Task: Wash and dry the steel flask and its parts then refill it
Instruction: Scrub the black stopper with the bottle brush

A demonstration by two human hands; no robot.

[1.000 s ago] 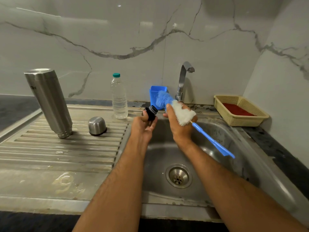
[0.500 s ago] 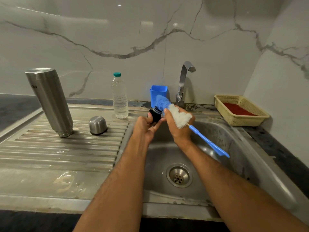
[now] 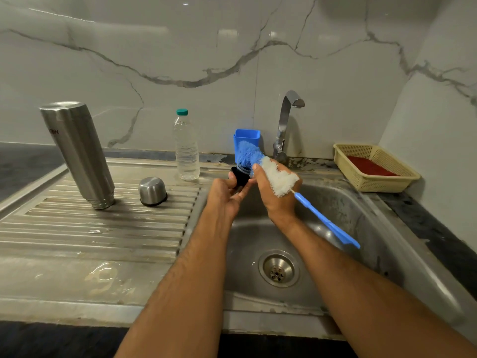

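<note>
Left hand: the left hand [image 3: 225,190] grips a small black flask stopper [image 3: 240,177] between thumb and curled fingers, above the near left edge of the sink [image 3: 361,215].
Right hand: the right hand [image 3: 277,195] is wrapped around the bristle head of a bottle brush [image 3: 280,180], fingers curled over its white part; the blue bristle tip meets the top of the stopper, and the blue handle slants down to the right over the basin.
Stopper detail: a grey ring shows at its upper end, though the bristles hide most of it, so how far the brush reaches in cannot be told.
Steel flask: the steel flask [image 3: 77,153] stands mouth-down on the ribbed draining board [image 3: 90,228], well left of the hands.
Steel cup: the steel cup [image 3: 152,191] sits upturned just right of the flask.
Back of counter: a capped plastic water bottle [image 3: 186,147], a blue holder [image 3: 247,138] and the tap [image 3: 285,125] line the marble wall.
Far right: a cream basket [image 3: 374,184] holds something red.
</note>
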